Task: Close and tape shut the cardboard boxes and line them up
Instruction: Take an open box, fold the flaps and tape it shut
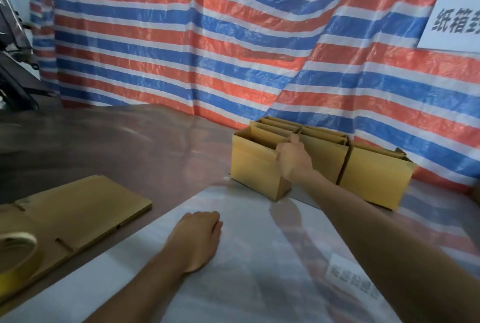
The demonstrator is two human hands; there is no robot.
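Toward the far right of the table, against the red, white and blue striped tarpaulin (pixel 181 45), we see a cluster of open yellow-brown cardboard boxes (pixel 374 174) standing close together with their flaps up. Our right hand (pixel 293 159) reaches out to the nearest box (pixel 254 167), at the left front of the cluster. It lies against the right end of the box's upper rim with the thumb raised above the edge. The hand is blurred, so we cannot tell whether its curled fingers grasp the cardboard or only touch it.

Our left hand (pixel 197 239) rests, released, on the white sheet (pixel 233 283) that covers the near part of the brown table (pixel 117 146). Its fingers are loosely bent and it holds nothing.

On the left lies a flattened cardboard box (pixel 78 206) of the same yellow-brown, well apart from the cluster. A roll of yellowish tape (pixel 15 252) sits on its near end at the picture's left edge. A white sign with dark characters (pixel 457 19) hangs on the tarpaulin at the upper right, and a small white label (pixel 350 278) lies on the sheet under our right forearm
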